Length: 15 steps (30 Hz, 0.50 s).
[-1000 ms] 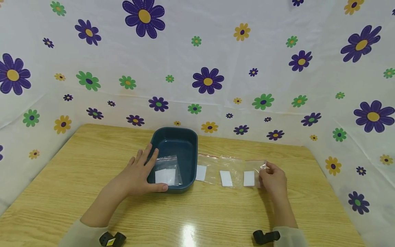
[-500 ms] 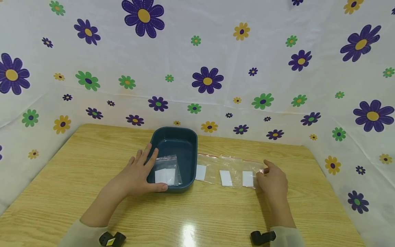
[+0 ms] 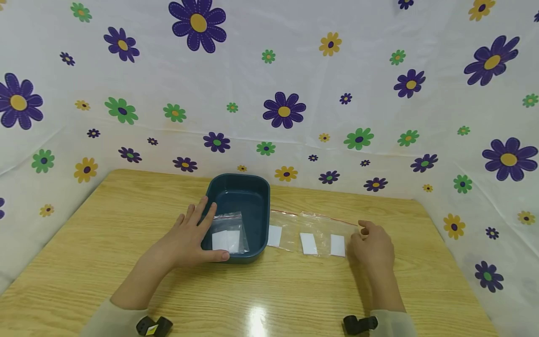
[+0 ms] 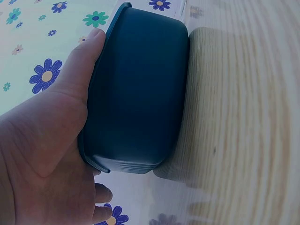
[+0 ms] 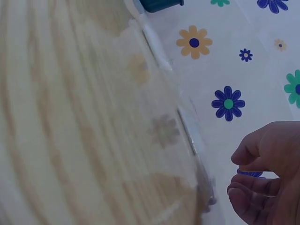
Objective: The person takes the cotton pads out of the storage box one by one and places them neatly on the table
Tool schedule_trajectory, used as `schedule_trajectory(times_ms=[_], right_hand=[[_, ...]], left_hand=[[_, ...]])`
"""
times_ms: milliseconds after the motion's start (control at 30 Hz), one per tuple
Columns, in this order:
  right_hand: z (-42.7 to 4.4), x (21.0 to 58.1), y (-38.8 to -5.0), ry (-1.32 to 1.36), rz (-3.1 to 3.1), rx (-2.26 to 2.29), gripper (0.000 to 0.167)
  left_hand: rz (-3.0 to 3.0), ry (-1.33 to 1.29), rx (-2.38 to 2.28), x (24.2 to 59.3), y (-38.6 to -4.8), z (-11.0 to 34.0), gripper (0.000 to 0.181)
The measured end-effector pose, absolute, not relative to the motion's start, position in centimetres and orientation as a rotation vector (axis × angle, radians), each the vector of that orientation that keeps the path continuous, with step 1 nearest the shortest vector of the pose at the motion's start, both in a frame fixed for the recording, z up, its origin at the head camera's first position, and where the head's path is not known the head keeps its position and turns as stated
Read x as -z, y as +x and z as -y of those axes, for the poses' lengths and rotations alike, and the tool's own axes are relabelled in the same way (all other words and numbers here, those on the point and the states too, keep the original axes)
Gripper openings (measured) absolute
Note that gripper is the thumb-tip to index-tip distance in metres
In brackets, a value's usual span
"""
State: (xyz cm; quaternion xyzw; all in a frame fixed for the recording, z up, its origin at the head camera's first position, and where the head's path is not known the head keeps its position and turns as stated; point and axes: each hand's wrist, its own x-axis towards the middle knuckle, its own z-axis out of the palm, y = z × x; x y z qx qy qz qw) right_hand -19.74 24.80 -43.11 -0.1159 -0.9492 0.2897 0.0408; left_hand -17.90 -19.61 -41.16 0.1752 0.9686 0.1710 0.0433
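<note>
My left hand rests on a dark blue plastic bin, fingers spread across its left rim and thumb along the front rim. In the left wrist view, the thumb lies against the rim of the bin. Inside the bin is a clear zip bag with white pieces showing. To the right of the bin, several clear zip bags lie in a row, each with a white piece: left, middle and right. My right hand is beside the last bag's right edge, fingers loosely bent, holding nothing visible.
Everything stands on a wooden table. Behind it hangs a flower-patterned white cloth, which also closes off both sides. In the right wrist view, the bags' row runs toward the bin's corner.
The rightmost bag has slid slightly left, toward the middle one. My right hand has let go of its right edge, thumb and forefinger now parted. The left hand and bin have stayed put.
</note>
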Motion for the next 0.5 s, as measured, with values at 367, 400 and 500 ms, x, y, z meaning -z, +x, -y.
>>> schedule_trajectory(times_ms=[367, 400, 500], right_hand=[[-21.8, 41.1, -19.7, -0.245, 2.578, -1.583, 0.045], [-21.3, 40.9, -19.6, -0.232, 2.546, -1.671, 0.045], [-19.8, 40.4, -19.7, -0.193, 2.466, -1.905, 0.045]], left_hand=[[-2.965, 0.534, -0.531, 41.2, -17.9, 19.7, 0.129], [-2.963, 0.532, -0.533, 41.3, -18.0, 19.6, 0.129], [-2.962, 0.529, -0.532, 41.5, -18.0, 19.6, 0.13]])
